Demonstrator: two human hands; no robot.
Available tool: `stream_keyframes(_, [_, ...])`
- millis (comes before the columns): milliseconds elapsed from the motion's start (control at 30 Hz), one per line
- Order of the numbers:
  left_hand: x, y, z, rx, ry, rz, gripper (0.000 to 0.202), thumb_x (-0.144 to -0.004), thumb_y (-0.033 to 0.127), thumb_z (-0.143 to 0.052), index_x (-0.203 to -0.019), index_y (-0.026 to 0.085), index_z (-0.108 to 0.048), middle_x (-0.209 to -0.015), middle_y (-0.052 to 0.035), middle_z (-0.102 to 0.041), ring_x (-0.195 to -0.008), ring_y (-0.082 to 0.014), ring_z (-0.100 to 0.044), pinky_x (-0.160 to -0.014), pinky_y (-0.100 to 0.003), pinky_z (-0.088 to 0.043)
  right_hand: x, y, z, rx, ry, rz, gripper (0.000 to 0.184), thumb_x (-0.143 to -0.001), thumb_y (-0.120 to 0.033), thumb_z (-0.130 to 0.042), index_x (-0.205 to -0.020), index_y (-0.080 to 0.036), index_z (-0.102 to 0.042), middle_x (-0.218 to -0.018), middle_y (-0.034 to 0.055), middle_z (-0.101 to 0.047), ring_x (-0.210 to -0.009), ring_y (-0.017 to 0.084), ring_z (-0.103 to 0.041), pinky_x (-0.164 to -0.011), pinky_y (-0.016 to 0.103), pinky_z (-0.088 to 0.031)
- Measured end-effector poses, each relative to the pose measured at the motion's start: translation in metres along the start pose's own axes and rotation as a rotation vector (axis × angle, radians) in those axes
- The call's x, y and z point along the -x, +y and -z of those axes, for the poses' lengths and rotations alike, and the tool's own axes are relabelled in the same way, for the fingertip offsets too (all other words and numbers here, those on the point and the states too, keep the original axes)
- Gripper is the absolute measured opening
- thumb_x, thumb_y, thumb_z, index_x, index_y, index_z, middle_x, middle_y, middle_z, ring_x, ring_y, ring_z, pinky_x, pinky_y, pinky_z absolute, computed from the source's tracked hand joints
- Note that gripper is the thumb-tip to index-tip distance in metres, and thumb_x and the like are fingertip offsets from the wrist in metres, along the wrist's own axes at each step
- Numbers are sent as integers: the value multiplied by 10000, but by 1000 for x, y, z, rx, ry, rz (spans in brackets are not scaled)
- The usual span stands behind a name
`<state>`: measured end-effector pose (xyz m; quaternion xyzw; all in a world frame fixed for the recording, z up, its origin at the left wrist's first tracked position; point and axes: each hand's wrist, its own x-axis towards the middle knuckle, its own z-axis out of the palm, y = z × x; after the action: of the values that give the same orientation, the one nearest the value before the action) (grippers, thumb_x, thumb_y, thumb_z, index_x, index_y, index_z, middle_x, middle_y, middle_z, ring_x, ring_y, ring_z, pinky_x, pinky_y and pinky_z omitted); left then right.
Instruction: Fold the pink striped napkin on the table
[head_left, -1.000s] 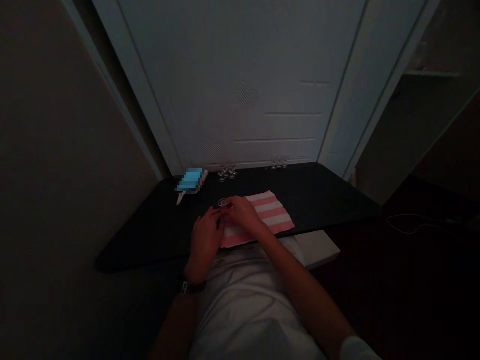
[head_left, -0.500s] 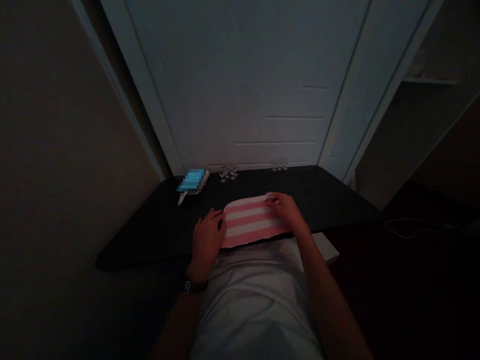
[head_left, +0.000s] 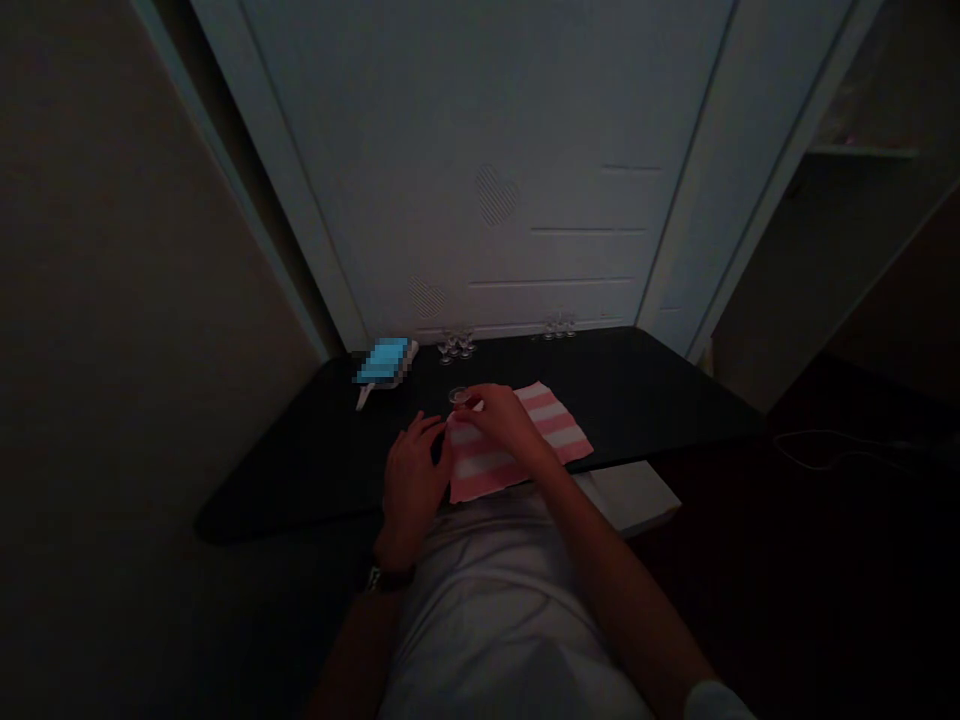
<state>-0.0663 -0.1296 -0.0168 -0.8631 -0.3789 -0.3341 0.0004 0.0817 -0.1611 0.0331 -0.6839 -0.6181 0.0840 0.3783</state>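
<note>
A pink-and-white striped cloth (head_left: 551, 415) lies near the front edge of the black table. My right hand (head_left: 499, 415) reaches over its left part, closed on a small clear piece with a round disc (head_left: 459, 396) at the cloth's top left corner. Its exact kind is hard to tell in the dim light. Beside the cloth's left edge rests my left hand (head_left: 415, 465), fingers apart and holding nothing visible; whether it touches the cloth I cannot tell. The cloth's middle is partly hidden under my right hand and forearm.
Along the back of the black table (head_left: 300, 450) stand two groups of similar clear pieces, a left group (head_left: 456, 345) and a right group (head_left: 559, 328). A device with a blurred blue screen (head_left: 384, 362) lies at back left. A white panel (head_left: 450, 130) rises behind.
My right hand has moved left across the cloth with the clear piece, from its upper right to its upper left corner. The cloth's right side now shows. My left hand has barely moved.
</note>
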Motion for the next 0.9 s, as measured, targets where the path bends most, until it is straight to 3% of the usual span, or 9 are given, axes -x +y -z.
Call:
stream_keyframes(167, [-2, 2, 0, -43, -59, -14, 321, -849, 252, -382, -1077, 174, -594, -1222, -81, -545, -1249, -248, -368, -1000, -427, -336, -15, -4, -15, 47, -40, -45, 210, -775, -287, -573, -957, -229, -661, -942, 8, -680, -883, 135, -609, -763, 202, -431])
stream_keyframes(433, [-1, 10, 7, -109, -110, 6, 328, -852, 228, -363, -1072, 181, -601, -1235, -82, -540, -1254, -252, -361, -989, -462, -331, -12, 6, -21, 39, -21, -23, 199, -779, -258, -562, -944, -211, -664, -918, 21, -682, -869, 146, -611, -765, 211, -431])
stream_keyframes(567, [-1, 11, 9, -116, -132, 23, 330, -861, 228, -352, -1068, 180, -604, -1235, -83, -542, -1264, -249, -347, -1005, -478, -303, -4, 25, -1, 54, 12, -52, 218, -772, -245, -582, -971, -203, -659, -943, 28, -674, -879, 140, -605, -777, 208, -424])
stream_keyframes(667, [-1, 11, 8, -98, -145, 28, 331, -864, 230, -350, -1082, 196, -597, -1236, -65, -544, -1264, -243, -349, -1008, -487, -296, 7, 55, 32, 165, 139, -261, 204, -782, -268, -576, -962, -218, -660, -932, 33, -675, -861, 138, -608, -746, 204, -418])
stream_keyframes(767, [0, 10, 8, -78, -150, 25, 334, -867, 240, -353, -1102, 202, -587, -1240, -59, -540, -1261, -240, -354, -1002, -477, -310, 16, 78, 60, 222, 207, -347, 197, -781, -255, -573, -942, -186, -661, -924, 83, -671, -857, 183, -610, -706, 244, -414])
stream_keyframes(833, [0, 9, 7, -78, -143, 20, 337, -868, 242, -351, -1107, 194, -583, -1242, -64, -538, -1259, -240, -356, -1000, -462, -319, 16, 80, 66, 238, 223, -362, 189, -778, -254, -570, -920, -173, -665, -910, 103, -668, -852, 210, -610, -688, 270, -414])
stream_keyframes(900, [1, 9, 7, -86, -131, 5, 342, -868, 233, -345, -1112, 189, -580, -1243, -66, -536, -1260, -239, -355, -1000, -450, -322, 12, 69, 58, 232, 219, -339, 194, -784, -270, -562, -927, -187, -664, -916, 90, -669, -862, 208, -609, -694, 271, -416])
